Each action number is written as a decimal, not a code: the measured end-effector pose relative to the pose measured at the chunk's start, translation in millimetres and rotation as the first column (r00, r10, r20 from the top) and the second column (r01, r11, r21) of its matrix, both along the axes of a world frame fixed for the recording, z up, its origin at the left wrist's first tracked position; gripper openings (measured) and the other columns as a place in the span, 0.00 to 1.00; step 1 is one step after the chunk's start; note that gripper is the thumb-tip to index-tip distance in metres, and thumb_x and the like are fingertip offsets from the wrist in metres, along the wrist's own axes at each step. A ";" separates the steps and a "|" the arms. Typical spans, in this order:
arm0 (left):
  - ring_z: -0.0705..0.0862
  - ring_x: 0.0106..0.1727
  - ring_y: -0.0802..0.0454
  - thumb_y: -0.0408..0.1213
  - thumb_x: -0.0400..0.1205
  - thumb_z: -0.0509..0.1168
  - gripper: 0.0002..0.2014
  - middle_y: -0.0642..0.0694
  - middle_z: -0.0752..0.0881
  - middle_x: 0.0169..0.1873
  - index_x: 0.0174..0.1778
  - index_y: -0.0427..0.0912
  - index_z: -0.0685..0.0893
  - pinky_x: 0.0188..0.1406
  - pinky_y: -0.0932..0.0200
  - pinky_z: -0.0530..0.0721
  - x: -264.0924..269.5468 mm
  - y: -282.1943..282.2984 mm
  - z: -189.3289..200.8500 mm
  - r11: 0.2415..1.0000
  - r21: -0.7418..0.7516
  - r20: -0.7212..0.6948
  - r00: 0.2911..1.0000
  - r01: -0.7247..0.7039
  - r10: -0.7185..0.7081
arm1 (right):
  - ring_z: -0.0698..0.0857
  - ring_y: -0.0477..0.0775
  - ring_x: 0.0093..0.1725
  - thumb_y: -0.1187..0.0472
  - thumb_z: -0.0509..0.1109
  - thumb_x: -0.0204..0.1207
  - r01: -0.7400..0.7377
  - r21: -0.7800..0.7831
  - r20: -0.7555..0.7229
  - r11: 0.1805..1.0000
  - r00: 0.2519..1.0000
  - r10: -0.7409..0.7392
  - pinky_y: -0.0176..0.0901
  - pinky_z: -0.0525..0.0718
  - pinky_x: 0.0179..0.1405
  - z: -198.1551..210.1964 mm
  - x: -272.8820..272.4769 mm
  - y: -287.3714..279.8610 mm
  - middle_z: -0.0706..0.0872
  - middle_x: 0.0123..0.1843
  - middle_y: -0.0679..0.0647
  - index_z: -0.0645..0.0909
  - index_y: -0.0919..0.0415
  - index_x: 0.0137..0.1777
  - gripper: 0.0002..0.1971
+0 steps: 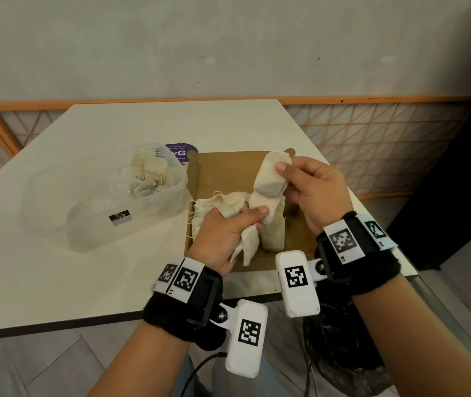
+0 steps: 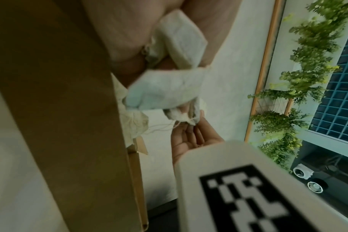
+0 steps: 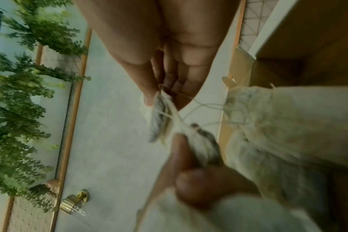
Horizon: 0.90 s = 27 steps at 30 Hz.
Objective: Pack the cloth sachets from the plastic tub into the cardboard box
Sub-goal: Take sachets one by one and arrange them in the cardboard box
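Note:
A clear plastic tub (image 1: 56, 213) stands on the left of the table, with several cloth sachets (image 1: 148, 176) piled at its far end. To its right lies the open cardboard box (image 1: 228, 170), which holds more sachets (image 1: 217, 204), one (image 1: 274, 236) standing upright. Over the box, my left hand (image 1: 245, 216) grips a bundle of sachets (image 2: 169, 87), and one of them (image 1: 248, 247) hangs below the palm. My right hand (image 1: 284, 179) pinches the top of a long sachet (image 1: 268, 179) whose lower end sits under my left thumb. In the right wrist view the pinched sachet (image 3: 161, 109) shows its drawstring.
A purple printed card (image 1: 181, 153) lies behind the tub and the box. The white table (image 1: 56, 282) ends close in front of me and just right of the box. An orange lattice rail (image 1: 372, 144) and a wall stand behind it.

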<state>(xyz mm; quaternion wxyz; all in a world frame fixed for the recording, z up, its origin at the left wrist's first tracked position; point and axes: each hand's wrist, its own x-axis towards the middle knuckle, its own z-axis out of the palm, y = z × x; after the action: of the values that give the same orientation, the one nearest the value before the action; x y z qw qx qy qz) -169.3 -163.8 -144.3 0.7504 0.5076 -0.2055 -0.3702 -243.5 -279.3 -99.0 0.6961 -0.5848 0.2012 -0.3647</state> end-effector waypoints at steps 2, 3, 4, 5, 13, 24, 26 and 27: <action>0.85 0.29 0.59 0.26 0.77 0.70 0.04 0.47 0.88 0.31 0.37 0.37 0.85 0.37 0.62 0.80 1.1 -1.6 -1.3 0.999 0.027 -0.015 0.999 -0.040 0.040 | 0.87 0.51 0.41 0.70 0.69 0.75 0.061 -0.043 0.048 0.997 0.997 -0.059 0.53 0.86 0.51 5.1 -2.1 -3.2 0.90 0.35 0.50 0.86 0.58 0.40 0.08; 0.85 0.29 0.59 0.26 0.77 0.70 0.05 0.47 0.88 0.30 0.36 0.38 0.85 0.36 0.63 0.81 2.6 -2.8 -2.5 0.998 0.026 -0.027 0.998 -0.048 0.049 | 0.88 0.48 0.41 0.70 0.68 0.75 0.087 -0.069 0.081 0.994 0.993 -0.081 0.49 0.87 0.48 8.1 -4.0 -4.7 0.90 0.35 0.48 0.85 0.57 0.42 0.08; 0.85 0.29 0.59 0.26 0.77 0.69 0.08 0.47 0.88 0.30 0.34 0.40 0.86 0.34 0.64 0.81 4.2 -3.7 -3.5 0.998 0.021 -0.046 0.997 -0.060 0.061 | 0.87 0.46 0.41 0.70 0.68 0.75 0.107 -0.107 0.108 0.989 0.990 -0.095 0.44 0.87 0.44 11.4 -6.2 -5.3 0.89 0.35 0.48 0.85 0.55 0.45 0.09; 0.85 0.29 0.59 0.26 0.77 0.69 0.11 0.47 0.87 0.29 0.30 0.42 0.86 0.32 0.65 0.81 5.3 -4.4 -3.3 0.998 0.017 -0.072 0.995 -0.066 0.067 | 0.85 0.45 0.39 0.69 0.69 0.75 0.110 -0.152 0.130 0.982 0.987 -0.091 0.39 0.85 0.40 14.5 -9.0 -5.1 0.87 0.34 0.50 0.84 0.53 0.48 0.10; 0.87 0.53 0.48 0.38 0.76 0.72 0.21 0.34 0.86 0.52 0.60 0.27 0.80 0.54 0.58 0.86 10.4 -5.5 -4.7 0.997 -0.034 -0.227 0.972 -0.072 0.062 | 0.85 0.50 0.38 0.69 0.71 0.73 -0.107 -0.085 -0.094 0.991 0.991 0.098 0.40 0.83 0.34 -3.7 -9.0 9.5 0.90 0.39 0.54 0.83 0.61 0.50 0.07; 0.84 0.36 0.56 0.38 0.83 0.63 0.05 0.47 0.83 0.37 0.45 0.41 0.79 0.39 0.62 0.85 12.4 -5.0 -5.3 0.988 0.035 -0.261 0.953 -0.151 0.155 | 0.77 0.42 0.31 0.61 0.73 0.71 -0.078 -0.160 -0.126 0.984 0.990 0.058 0.36 0.75 0.33 -10.5 -18.9 5.2 0.84 0.33 0.49 0.86 0.56 0.41 0.01; 0.85 0.45 0.50 0.41 0.82 0.64 0.08 0.44 0.84 0.44 0.50 0.39 0.80 0.51 0.55 0.85 16.5 -4.3 -7.9 0.985 0.062 -0.261 0.950 -0.161 0.172 | 0.79 0.42 0.32 0.60 0.74 0.66 -0.173 -0.153 -0.131 0.973 0.979 0.154 0.35 0.78 0.36 -9.6 -24.8 6.3 0.85 0.33 0.48 0.86 0.57 0.39 0.03; 0.86 0.49 0.48 0.43 0.81 0.66 0.12 0.42 0.86 0.47 0.53 0.38 0.81 0.56 0.51 0.84 17.1 -3.9 -7.6 0.987 0.066 -0.271 0.950 -0.146 0.158 | 0.83 0.44 0.36 0.59 0.74 0.63 -0.232 -0.153 -0.164 0.961 0.965 0.207 0.35 0.82 0.40 -9.9 -25.8 7.7 0.87 0.36 0.50 0.86 0.58 0.39 0.06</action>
<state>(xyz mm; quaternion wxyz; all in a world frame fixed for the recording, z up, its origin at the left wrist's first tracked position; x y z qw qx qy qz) -152.2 -167.6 -151.8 0.7862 0.4824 -0.0513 -0.3828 -269.3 -271.6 -108.9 0.6630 -0.6861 0.1536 -0.2572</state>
